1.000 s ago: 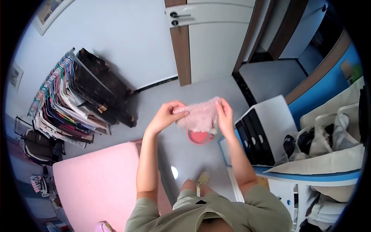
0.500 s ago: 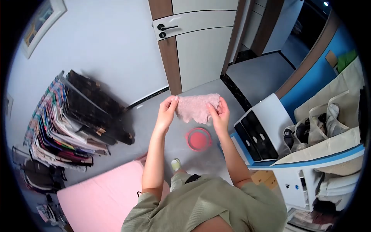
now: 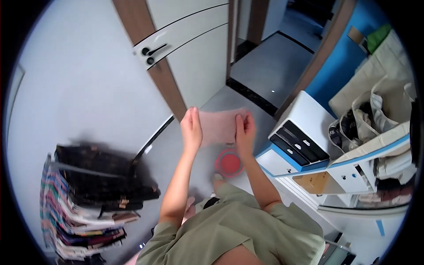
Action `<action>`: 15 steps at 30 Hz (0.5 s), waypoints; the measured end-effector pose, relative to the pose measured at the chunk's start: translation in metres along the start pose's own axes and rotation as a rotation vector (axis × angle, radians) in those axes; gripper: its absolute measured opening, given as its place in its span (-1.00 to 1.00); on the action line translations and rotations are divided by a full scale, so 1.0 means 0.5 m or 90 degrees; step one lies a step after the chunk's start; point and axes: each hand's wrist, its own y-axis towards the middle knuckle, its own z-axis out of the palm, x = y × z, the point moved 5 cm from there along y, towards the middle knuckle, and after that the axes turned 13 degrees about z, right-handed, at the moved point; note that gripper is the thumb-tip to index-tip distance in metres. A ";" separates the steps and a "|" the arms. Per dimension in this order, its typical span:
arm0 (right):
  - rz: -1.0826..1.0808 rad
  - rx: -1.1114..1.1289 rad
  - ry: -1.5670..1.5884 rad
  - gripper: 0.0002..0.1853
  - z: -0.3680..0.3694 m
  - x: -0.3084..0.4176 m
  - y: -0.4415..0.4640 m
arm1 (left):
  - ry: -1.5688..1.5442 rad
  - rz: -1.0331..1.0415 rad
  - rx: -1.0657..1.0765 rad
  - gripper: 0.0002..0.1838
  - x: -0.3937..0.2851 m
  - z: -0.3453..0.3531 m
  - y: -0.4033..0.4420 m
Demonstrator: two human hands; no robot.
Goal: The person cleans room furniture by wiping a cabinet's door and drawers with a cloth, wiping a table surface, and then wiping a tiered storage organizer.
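A pink cloth (image 3: 218, 127) is stretched between my two hands, a little blurred by motion. My left hand (image 3: 191, 128) pinches its left side, with the thumb and fingers at the upper corner. At the opposite side my right hand (image 3: 245, 130) grips the edge between thumb and fingers. Below the cloth, a red round basin (image 3: 229, 163) with a grey ring stands on the floor, near my right forearm.
Left, a rack of hanging clothes (image 3: 97, 198) stands by the wall. Ahead is a white door (image 3: 194, 62) beside a doorway. Right, a white cabinet (image 3: 335, 179) carries a black drawer box (image 3: 300, 145) and a cream fabric organizer (image 3: 380, 119) holding shoes.
My view has swung to the right, and the pink bed has almost left it. The cloth stays in both hands and hangs smoother and more spread. A foot has stepped nearer the basin.
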 end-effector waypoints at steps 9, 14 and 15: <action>-0.159 -0.230 -0.039 -0.84 -0.060 0.000 0.151 | -0.132 -0.009 0.231 -0.60 0.140 0.213 0.143; -0.164 -0.321 0.036 -0.90 -0.106 0.012 0.234 | -0.213 -0.005 0.376 -0.58 0.132 0.349 0.221; -0.156 -0.331 0.034 -0.90 -0.118 0.007 0.246 | -0.225 -0.004 0.404 -0.57 0.133 0.370 0.231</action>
